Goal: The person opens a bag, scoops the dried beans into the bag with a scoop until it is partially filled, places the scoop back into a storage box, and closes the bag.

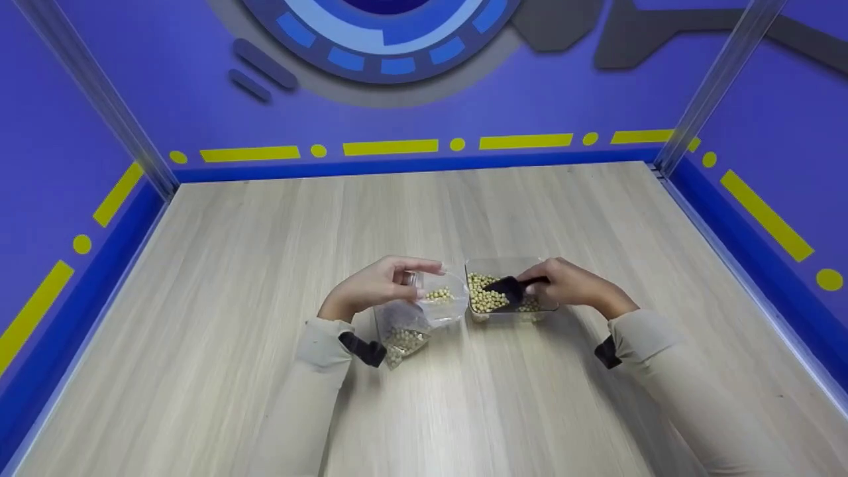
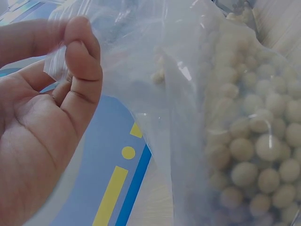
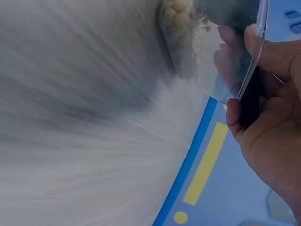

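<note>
My left hand (image 1: 372, 286) pinches the rim of a clear zip bag (image 2: 190, 117) and holds its mouth open toward the right. Round, pale yellow soybeans (image 2: 254, 155) fill the lower part of the bag, and a few show just inside the mouth. Beside it stands a clear plastic box (image 1: 509, 264) of the same beans. My right hand (image 1: 575, 283) grips the handle of a black scoop (image 1: 507, 290), whose blade sits in the beans in the box. In the right wrist view the box wall lies partly in front of the fingers and scoop.
Bag and box are side by side on a wood-grain table (image 1: 424, 218). Blue panels (image 1: 530, 112) with yellow marks enclose the table at the back and both sides, with metal posts (image 1: 719, 83) at the back corners.
</note>
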A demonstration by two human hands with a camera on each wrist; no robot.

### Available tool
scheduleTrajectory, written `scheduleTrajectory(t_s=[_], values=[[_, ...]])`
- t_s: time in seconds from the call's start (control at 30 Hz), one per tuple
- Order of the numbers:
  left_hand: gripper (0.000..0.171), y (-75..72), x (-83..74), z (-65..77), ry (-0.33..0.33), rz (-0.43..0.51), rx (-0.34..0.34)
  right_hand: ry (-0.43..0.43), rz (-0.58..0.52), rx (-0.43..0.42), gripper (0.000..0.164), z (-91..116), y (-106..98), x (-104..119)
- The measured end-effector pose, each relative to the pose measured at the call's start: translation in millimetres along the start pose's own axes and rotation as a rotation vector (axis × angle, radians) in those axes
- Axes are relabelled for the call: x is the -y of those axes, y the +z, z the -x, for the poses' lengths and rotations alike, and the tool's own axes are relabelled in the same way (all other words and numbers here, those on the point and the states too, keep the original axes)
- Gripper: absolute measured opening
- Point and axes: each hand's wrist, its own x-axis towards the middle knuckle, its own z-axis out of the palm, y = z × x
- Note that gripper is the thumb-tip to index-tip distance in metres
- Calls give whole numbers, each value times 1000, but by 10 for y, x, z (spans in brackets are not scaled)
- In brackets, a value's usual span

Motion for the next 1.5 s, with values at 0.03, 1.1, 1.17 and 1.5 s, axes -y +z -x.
scheduleTrajectory(t_s=[0.03, 1.1, 1.17, 1.5], values=[[56, 0, 0, 0, -1, 1, -1, 2, -6, 7, 28, -2, -1, 3], [56, -2, 20, -13, -10, 31, -3, -136, -14, -100, 27, 13, 127, -142], [56, -6, 28, -17, -12, 32, -1, -140, -16, -107, 27, 16, 128, -151], [57, -16, 32, -9, -18, 31, -4, -64, -95, -86, 29, 23, 100, -157]])
